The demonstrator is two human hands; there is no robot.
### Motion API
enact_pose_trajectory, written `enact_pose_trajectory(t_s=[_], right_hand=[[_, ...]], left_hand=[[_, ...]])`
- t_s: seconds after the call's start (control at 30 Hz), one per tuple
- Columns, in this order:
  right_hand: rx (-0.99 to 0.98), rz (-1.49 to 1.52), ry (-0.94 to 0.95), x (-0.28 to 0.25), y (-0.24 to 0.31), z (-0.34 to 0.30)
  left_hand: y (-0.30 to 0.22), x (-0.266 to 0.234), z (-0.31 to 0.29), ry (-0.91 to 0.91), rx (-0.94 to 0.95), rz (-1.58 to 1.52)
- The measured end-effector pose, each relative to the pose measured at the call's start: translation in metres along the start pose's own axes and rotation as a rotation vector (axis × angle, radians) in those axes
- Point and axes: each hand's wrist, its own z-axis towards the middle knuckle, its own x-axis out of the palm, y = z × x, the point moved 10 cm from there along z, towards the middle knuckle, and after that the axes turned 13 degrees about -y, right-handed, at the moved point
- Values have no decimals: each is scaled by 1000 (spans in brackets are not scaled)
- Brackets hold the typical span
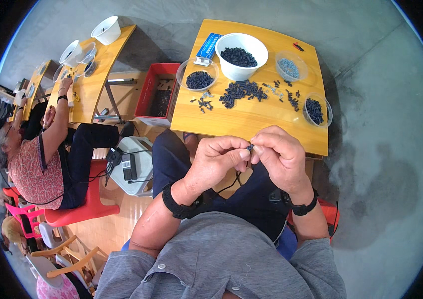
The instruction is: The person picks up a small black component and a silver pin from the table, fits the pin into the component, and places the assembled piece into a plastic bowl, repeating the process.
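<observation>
My left hand (215, 160) and my right hand (282, 155) meet just off the near edge of the wooden table (191, 117). Both are closed in a pinch on one small dark part (250, 148), mostly hidden by the fingertips. Beyond them on the tabletop lies a loose pile of black plastic parts (242, 92). Smaller black pieces (205, 103) and a few silvery bits (273, 89) are scattered to either side. A clear tub (315, 110) of black pieces stands at the right edge.
Toward the back are a white bucket (241, 71) of black parts, a clear bowl (199, 79) of small black pieces, a tub (289, 67) of light-blue bits and a blue box (208, 47). A red bin (157, 94) stands left. Farther left, a person (37, 169) sits at another table.
</observation>
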Motion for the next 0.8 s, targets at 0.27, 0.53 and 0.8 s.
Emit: enact_pose_trajectory(t_s=[0.27, 0.53, 0.8], right_hand=[[-19, -27, 65, 1, 0, 1], [-102, -15, 65, 3, -3, -1], [-81, -8, 31, 0, -10, -7]], left_hand=[[5, 3, -1, 46, -78, -25], [18, 1, -3, 38, -174, -164], [16, 4, -1, 10, -143, -29]])
